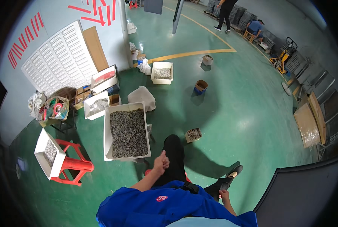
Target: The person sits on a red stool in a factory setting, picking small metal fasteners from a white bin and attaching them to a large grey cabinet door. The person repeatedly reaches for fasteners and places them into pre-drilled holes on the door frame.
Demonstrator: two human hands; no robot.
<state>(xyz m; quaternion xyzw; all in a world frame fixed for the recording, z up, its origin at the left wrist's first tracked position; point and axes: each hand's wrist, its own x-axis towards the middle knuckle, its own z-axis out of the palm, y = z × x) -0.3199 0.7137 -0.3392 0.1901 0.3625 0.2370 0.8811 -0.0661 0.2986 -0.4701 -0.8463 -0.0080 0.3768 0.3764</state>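
Observation:
My left hand (pixel 161 163) is held above my left knee, its fingers curled in and the thumb on top. Anything inside that grip is hidden. Beside my right thigh, my right hand (pixel 224 194) has its fingers bent together, and I cannot make out what they hold. Left of my knee stands a large white tub (pixel 107 138), filled with many small dark grey pieces (pixel 128 132). A small open carton (pixel 194 139) with small brownish pieces sits on the floor ahead of my knees. Neither hand touches the tub or carton.
At left, a red stool (pixel 78 164) bears a tilted white bin (pixel 44 160). More white bins (pixel 162 81) stand farther off. A blue bucket-like container (pixel 200 87) is on the green floor. A dark panel (pixel 301 193) rises at near right. Two people (pixel 225 15) are far back.

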